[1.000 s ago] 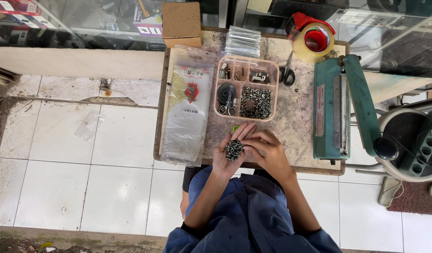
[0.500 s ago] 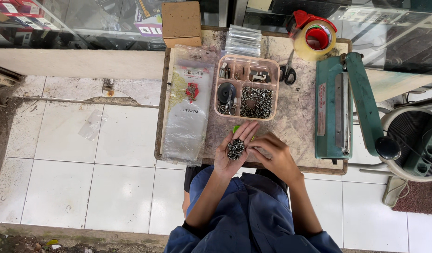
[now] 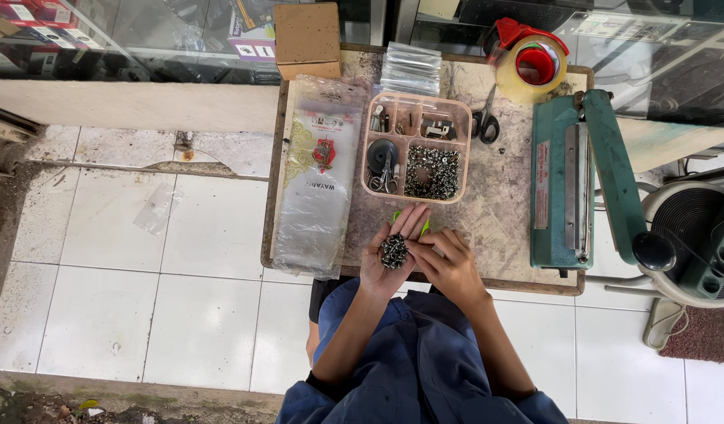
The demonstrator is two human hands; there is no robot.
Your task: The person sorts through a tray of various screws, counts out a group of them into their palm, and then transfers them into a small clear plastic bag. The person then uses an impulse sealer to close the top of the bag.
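Observation:
My left hand lies palm up over the near edge of the worn table, cupping a small pile of metal screws. My right hand is beside it, its fingertips touching the pile. A bit of green shows under my left fingers. Just beyond my hands stands a pink compartment tray; one compartment is full of the same screws, the others hold small tools and parts.
A long clear plastic bag lies on the table's left side. A green heat sealer sits at the right. Scissors, a tape dispenser, a stack of small clear bags and a cardboard box stand at the back.
My right hand has shifted slightly at the pile in my left palm. Both hands stay at the table's near edge.

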